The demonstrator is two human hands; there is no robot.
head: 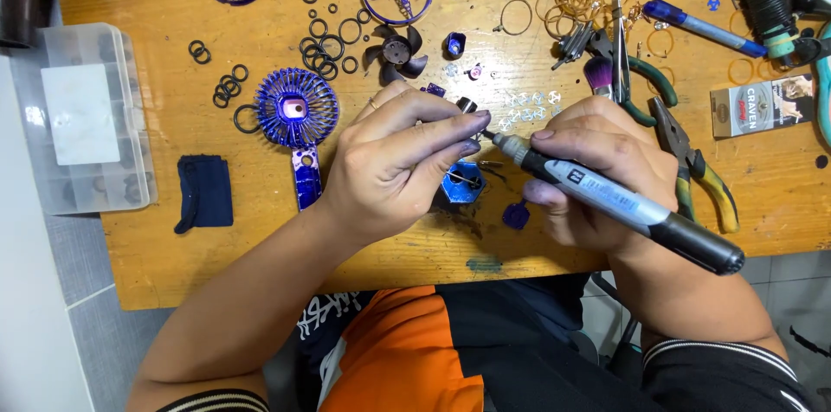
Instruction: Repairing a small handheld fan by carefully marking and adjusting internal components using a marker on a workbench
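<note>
Small metal part (pixel 468 106), pinched in left hand (pixel 394 161); rotary tool (pixel 623 204), gripped in right hand (pixel 597 171), was applied to it. Fan blade (pixel 395 52) and grille (pixel 296 107) lay detached; reassembly was judged outstanding.

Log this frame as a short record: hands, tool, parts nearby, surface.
left hand: pinches a small metal part between the fingers
right hand: grips a pen-shaped rotary tool, tip at the part
below hands: blue hexagonal piece
left of hands: blue fan grille with handle, black rings
right of hands: pliers
surface: wooden table
</note>
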